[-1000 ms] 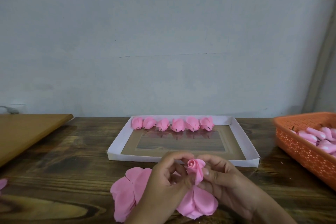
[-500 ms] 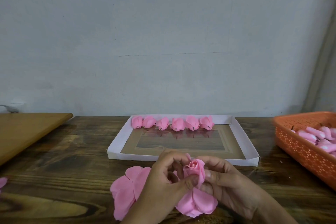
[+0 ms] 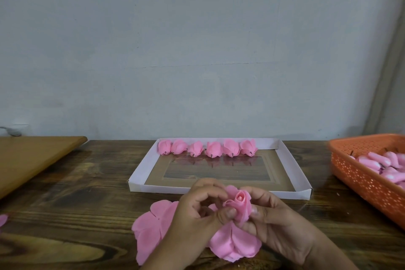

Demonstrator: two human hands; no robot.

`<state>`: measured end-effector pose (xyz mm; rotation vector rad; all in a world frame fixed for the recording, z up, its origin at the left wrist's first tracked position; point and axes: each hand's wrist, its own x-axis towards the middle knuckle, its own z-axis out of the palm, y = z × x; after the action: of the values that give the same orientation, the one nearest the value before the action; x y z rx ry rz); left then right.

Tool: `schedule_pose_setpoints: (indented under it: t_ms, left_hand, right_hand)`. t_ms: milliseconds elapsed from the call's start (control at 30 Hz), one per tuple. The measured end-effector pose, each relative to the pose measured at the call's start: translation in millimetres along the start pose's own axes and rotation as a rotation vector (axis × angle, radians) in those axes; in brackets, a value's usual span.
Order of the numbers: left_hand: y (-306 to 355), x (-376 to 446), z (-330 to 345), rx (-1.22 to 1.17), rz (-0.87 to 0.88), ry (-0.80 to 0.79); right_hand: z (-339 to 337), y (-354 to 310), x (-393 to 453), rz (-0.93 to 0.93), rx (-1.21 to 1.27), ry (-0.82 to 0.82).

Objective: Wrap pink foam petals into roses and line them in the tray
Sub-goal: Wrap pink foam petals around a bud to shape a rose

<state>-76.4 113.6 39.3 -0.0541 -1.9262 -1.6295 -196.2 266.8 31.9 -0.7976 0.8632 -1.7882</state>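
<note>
Presently we find the fingers [image 3: 228,212] of the left hand [image 3: 192,221] curled and pinching the partly rolled rose [image 3: 240,203] from its left, thumb pressed against the wrapped petals, while the right hand [image 3: 278,223] clamps the same bud from its right, fingers bent round it. We note the bud stands upright between the two hands, just in front of the near wall of the white tray [image 3: 142,187], with its unwrapped petals [image 3: 234,243] hanging loose below the grip. We record a flat pink petal sheet [image 3: 151,228] lying on the tabletop [image 3: 76,193], partly under the left wrist. Further out, six finished roses [image 3: 207,148] sit in a single row along the far wall of the tray, side by side, stems pointing toward us. At the right edge we observe an orange basket [image 3: 363,180] holding pink foam pieces [image 3: 379,162]; their exact form we cannot tell. At the left we log a lighter wooden board [image 3: 28,158] and, at the frame edge, a small pink scrap [image 3: 2,219] on the tabletop.
</note>
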Motion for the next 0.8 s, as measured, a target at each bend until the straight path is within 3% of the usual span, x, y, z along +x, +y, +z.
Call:
schedule_pose_setpoints:
  t_ms: [167, 800]
  left_hand:
    - [0.8, -0.5, 4.2, -0.04, 0.044, 0.038]
    - [6.0, -1.6, 0.9, -0.092, -0.109, 0.077]
  right_hand:
    - [1.0, -0.5, 2.0, -0.019, -0.002, 0.004]
    - [6.3, -1.5, 2.3, -0.033, 0.093, -0.043]
